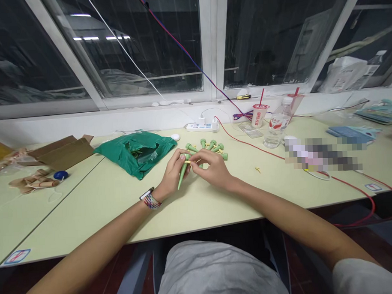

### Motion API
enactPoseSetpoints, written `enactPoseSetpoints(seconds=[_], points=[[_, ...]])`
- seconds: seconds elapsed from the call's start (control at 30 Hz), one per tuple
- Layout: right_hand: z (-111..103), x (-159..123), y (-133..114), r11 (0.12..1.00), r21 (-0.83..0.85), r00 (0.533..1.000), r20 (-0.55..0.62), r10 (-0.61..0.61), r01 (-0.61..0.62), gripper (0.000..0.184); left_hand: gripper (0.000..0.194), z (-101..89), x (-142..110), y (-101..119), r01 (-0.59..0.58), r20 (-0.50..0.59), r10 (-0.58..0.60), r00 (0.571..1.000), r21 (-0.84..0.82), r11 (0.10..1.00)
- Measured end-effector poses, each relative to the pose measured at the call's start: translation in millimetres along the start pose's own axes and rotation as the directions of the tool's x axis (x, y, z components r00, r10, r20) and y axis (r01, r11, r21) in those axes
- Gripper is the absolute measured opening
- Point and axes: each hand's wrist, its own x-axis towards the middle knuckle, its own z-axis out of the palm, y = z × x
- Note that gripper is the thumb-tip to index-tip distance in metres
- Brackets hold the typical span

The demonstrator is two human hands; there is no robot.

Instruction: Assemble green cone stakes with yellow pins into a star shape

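Observation:
My left hand is closed around a green watering spike, its pointed end slanting down toward me. My right hand pinches a small yellow valve at the upper side of that spike; whether the valve sits fully in it, I cannot tell. Behind my hands several more green spikes lie fanned out on the table, capped ends away from me, with yellow pieces on them. My right hand partly hides them. Apart from these, a loose yellow piece lies to the right.
A torn green plastic bag lies left of my hands. Farther left are wooden pieces with a blue ball and a cardboard box. A power strip, drink cup and water bottle stand along the back; a red cable crosses rightward.

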Motion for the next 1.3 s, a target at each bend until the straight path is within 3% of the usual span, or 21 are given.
enactPoseSetpoints(seconds=[0.13, 0.43, 0.53, 0.7, 0.9, 1.1, 1.2, 1.3], points=[[-1, -2, 3, 0.992, -0.087, 0.996, -0.011, -0.094, 0.092, 0.010, 0.033, 0.8, 0, -3, -0.040, 0.003, 0.040, 0.999, -0.011, 0.999], [-8, -4, 12, 0.914, -0.278, 0.954, 0.138, -0.267, 0.296, 0.017, 0.035, 2.5, 0, 1, -0.067, -0.020, 0.067, 0.998, 0.033, 0.997], [-6, -5, 13, 0.965, -0.153, 0.976, 0.072, -0.204, 0.213, 0.013, 0.035, 4.4, -1, -1, -0.064, -0.055, 0.064, 0.996, 0.016, 0.998], [-1, -6, 12, 0.991, 0.129, 0.999, -0.040, 0.029, -0.024, 0.012, 0.038, 7.2, -1, -1, -0.058, -0.097, 0.058, 0.994, 0.000, 0.998], [-2, -6, 14, 0.995, 0.003, 0.995, -0.033, -0.099, 0.099, 0.008, 0.047, 6.0, 5, -1, -0.001, -0.123, -0.004, 0.992, -0.042, 0.999], [1, -6, 9, 0.991, -0.005, 0.991, -0.014, -0.134, 0.134, 0.010, 0.050, 7.9, 0, -8, -0.035, -0.174, 0.039, 0.984, 0.022, 0.999], [5, -6, 3, 0.997, 0.075, 1.000, 0.000, -0.005, 0.005, 0.012, 0.052, 11.0, -3, -7, -0.071, -0.212, 0.077, 0.974, 0.039, 0.997], [10, -7, 0, 0.951, 0.254, 0.984, 0.043, 0.173, -0.178, 0.014, 0.054, 13.3, -4, -4, -0.106, -0.242, 0.129, 0.962, 0.108, 0.989]])
